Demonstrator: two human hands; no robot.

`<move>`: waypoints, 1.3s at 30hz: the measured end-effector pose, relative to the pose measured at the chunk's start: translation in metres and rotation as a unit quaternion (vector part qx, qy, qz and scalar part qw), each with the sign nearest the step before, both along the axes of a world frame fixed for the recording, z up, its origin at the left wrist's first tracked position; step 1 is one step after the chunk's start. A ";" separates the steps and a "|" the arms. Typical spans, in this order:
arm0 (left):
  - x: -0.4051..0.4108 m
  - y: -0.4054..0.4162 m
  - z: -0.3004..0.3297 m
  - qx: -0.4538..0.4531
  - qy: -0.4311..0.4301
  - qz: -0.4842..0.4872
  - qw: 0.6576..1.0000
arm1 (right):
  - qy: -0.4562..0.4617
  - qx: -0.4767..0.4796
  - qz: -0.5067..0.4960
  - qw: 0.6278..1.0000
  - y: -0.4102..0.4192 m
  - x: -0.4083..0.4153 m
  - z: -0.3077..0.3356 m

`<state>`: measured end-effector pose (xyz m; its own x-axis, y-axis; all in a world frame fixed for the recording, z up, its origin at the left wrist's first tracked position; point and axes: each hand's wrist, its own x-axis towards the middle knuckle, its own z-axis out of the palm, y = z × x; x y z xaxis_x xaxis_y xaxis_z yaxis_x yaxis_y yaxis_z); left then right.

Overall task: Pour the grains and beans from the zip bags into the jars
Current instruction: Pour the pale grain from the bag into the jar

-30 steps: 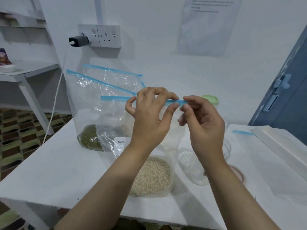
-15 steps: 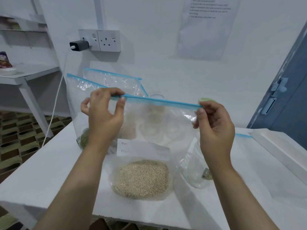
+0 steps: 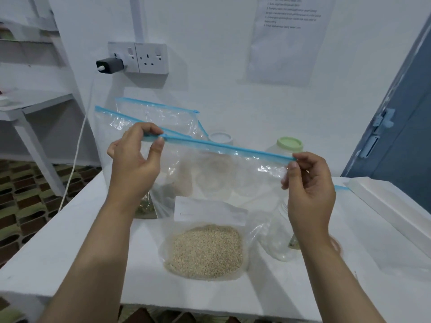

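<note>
My left hand [image 3: 134, 164] and right hand [image 3: 309, 183] each pinch an end of the grain bag's [image 3: 210, 206] blue zip strip [image 3: 228, 148], its bottom resting on the table [image 3: 70, 252].

Left hand [image 3: 134, 164] pinches left end of blue zip strip [image 3: 228, 148] of clear plastic zip bag [image 3: 210, 183]; right hand [image 3: 307, 183] pinches right end at 3 o'clock. Pale grain heap [image 3: 205, 249] fills bag bottom on white table [image 3: 70, 252]. Two more clear zip bags [image 3: 158, 117] at 11 o'clock. Green-lidded clear jar [image 3: 289, 145] at 1 o'clock.
</note>
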<state>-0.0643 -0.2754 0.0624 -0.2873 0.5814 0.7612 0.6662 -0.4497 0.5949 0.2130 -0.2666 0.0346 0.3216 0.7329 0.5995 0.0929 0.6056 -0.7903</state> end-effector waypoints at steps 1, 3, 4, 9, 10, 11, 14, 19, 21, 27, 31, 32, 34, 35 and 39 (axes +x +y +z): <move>-0.003 0.001 -0.002 0.006 -0.008 -0.007 1.000 | -0.001 -0.004 -0.008 1.000 0.001 -0.002 -0.001; -0.006 0.001 -0.006 0.002 -0.059 -0.043 0.997 | -0.002 -0.015 -0.022 1.000 0.001 -0.006 -0.004; -0.007 0.002 -0.009 -0.005 -0.093 -0.068 0.993 | -0.006 -0.021 -0.028 0.999 0.001 -0.008 -0.006; 0.004 -0.001 -0.021 -0.003 -0.211 -0.125 0.970 | -0.119 -0.035 -0.084 0.989 -0.003 -0.012 -0.012; 0.006 -0.002 -0.022 0.000 -0.215 -0.125 0.969 | -0.183 -0.018 -0.108 0.977 -0.005 -0.010 -0.011; 0.008 -0.003 -0.022 0.002 -0.214 -0.123 0.969 | -0.251 0.002 -0.131 0.959 -0.007 -0.009 -0.011; 0.014 -0.009 -0.016 0.014 -0.194 -0.137 0.971 | -0.400 0.029 -0.153 0.903 -0.021 -0.014 -0.005; 0.033 -0.021 -0.002 0.033 -0.206 -0.192 0.959 | -0.473 0.093 -0.114 0.869 -0.035 -0.046 0.009; 0.038 -0.025 0.000 0.029 -0.217 -0.213 0.952 | -0.483 0.105 -0.110 0.863 -0.031 -0.057 0.014; 0.032 -0.029 0.000 0.015 -0.226 -0.231 0.946 | -0.490 0.127 -0.080 0.858 -0.006 -0.069 0.026; 0.020 -0.027 -0.030 -0.041 -0.113 -0.199 0.973 | -0.486 0.133 -0.056 0.862 0.004 -0.069 0.033; 0.018 -0.027 -0.043 -0.055 -0.104 -0.192 0.974 | -0.485 0.128 -0.053 0.863 0.006 -0.069 0.034; 0.020 -0.026 -0.072 -0.084 -0.093 -0.169 0.978 | -0.482 0.117 -0.052 0.867 0.009 -0.072 0.035; 0.022 -0.027 -0.087 -0.099 -0.093 -0.159 0.978 | -0.479 0.112 -0.054 0.869 0.010 -0.073 0.035; 0.032 -0.039 -0.131 -0.158 -0.101 -0.140 0.972 | -0.469 0.095 -0.064 0.876 0.017 -0.081 0.036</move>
<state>-0.0319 -0.3140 -0.0682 -0.2095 0.8537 0.4768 0.3987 -0.3707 0.8388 0.1319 -0.2497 0.0703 -0.3048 0.5855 0.7512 0.7242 0.6547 -0.2164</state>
